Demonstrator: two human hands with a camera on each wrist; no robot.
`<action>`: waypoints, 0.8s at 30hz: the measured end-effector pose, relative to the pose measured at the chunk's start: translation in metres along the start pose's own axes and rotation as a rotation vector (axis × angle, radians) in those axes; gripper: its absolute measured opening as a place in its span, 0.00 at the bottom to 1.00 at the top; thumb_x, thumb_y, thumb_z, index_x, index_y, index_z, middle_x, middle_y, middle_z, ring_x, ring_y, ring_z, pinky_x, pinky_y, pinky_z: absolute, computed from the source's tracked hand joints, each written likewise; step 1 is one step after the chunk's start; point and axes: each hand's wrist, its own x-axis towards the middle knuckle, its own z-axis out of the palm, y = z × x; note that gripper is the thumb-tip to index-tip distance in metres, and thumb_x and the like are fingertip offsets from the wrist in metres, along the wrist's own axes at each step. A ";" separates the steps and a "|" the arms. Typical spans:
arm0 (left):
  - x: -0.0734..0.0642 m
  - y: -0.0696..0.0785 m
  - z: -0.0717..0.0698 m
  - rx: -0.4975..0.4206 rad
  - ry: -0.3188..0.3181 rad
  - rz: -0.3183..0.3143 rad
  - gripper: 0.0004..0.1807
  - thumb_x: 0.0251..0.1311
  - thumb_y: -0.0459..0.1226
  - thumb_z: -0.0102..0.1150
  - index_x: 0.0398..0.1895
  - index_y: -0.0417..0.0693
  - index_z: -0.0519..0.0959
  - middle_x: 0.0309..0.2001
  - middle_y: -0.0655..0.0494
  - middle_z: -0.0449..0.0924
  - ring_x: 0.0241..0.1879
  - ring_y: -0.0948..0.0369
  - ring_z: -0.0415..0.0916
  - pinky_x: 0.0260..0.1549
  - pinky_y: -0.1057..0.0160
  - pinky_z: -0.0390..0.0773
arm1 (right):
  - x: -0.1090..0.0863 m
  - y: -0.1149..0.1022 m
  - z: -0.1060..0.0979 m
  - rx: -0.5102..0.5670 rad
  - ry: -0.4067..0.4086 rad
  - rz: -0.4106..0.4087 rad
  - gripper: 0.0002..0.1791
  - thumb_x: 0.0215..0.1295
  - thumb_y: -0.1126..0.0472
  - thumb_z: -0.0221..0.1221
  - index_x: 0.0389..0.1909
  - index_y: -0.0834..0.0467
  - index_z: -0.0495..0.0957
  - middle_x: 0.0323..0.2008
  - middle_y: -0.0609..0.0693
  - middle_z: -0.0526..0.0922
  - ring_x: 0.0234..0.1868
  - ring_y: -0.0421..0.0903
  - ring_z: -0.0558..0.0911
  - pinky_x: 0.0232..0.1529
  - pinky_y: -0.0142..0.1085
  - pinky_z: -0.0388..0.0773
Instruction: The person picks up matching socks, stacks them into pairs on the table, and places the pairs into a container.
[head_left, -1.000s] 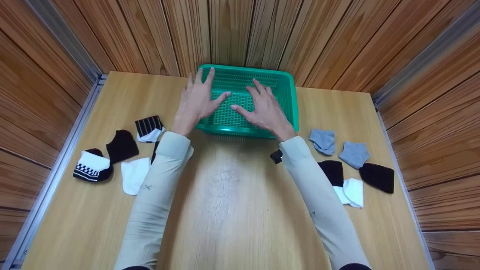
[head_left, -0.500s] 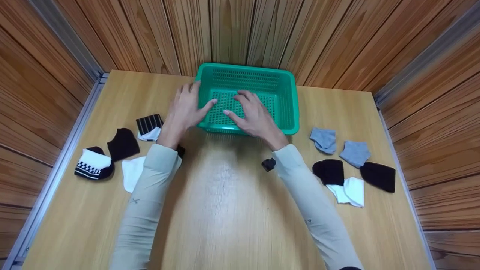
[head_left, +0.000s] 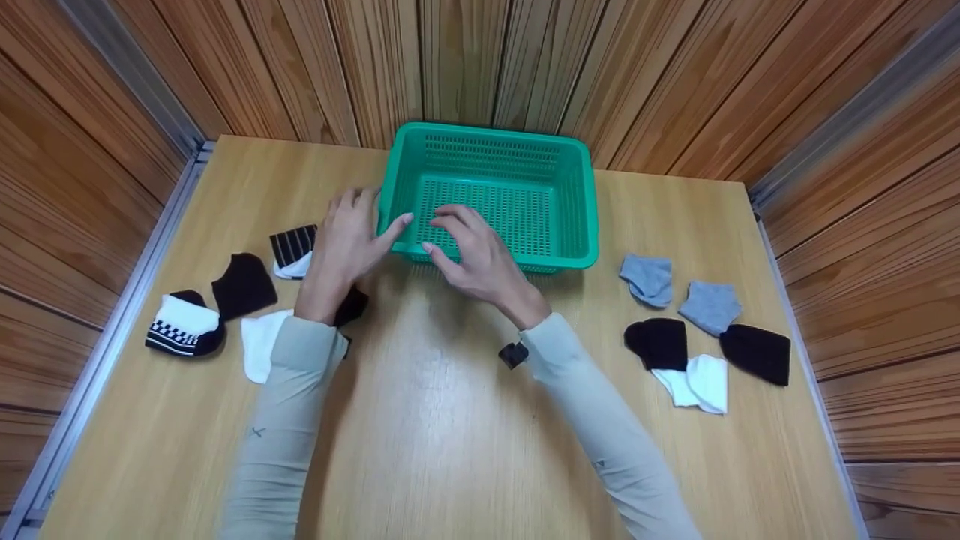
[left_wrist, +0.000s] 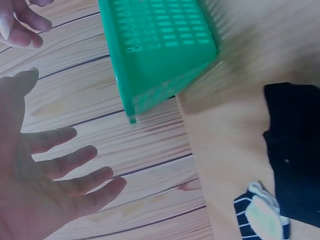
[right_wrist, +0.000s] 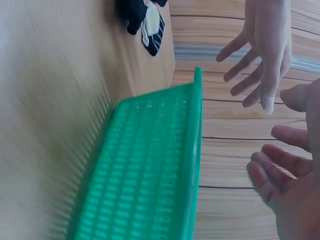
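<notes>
A green plastic basket (head_left: 491, 133) stands at the back of the table with a bare mesh floor. My left hand (head_left: 341, 244) hovers by its left front corner, fingers spread and holding nothing; the left wrist view shows this hand (left_wrist: 55, 185) apart from the basket (left_wrist: 165, 75). Above the front rim is my right hand (head_left: 480, 259), its fingers loosely bent. In the right wrist view, that hand (right_wrist: 295, 175) has nothing between thumb and fingers. Nearest the left hand lie a black striped sock (head_left: 292, 244) and a black sock (head_left: 351, 307), partly hidden by the arm.
Further left are a dark sock (head_left: 244, 286), a white sock (head_left: 262, 345) and a checkered sock (head_left: 184, 326). Right of the basket lie grey socks (head_left: 646, 281), (head_left: 710, 306), black socks (head_left: 657, 343), (head_left: 756, 354) and a white sock (head_left: 707, 384). Wooden panels (head_left: 465, 60) surround the table.
Both hands have drawn back from over the basket toward the front and left. The left hand is now beside the corner, the right over the front rim. The socks lie as before.
</notes>
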 end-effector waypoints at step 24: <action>-0.047 -0.067 0.004 -0.124 0.044 -0.198 0.40 0.75 0.60 0.53 0.74 0.37 0.70 0.74 0.31 0.67 0.71 0.35 0.68 0.69 0.34 0.70 | -0.021 -0.015 0.068 0.204 -0.040 -0.026 0.13 0.78 0.60 0.58 0.52 0.64 0.82 0.49 0.56 0.86 0.48 0.51 0.87 0.48 0.40 0.85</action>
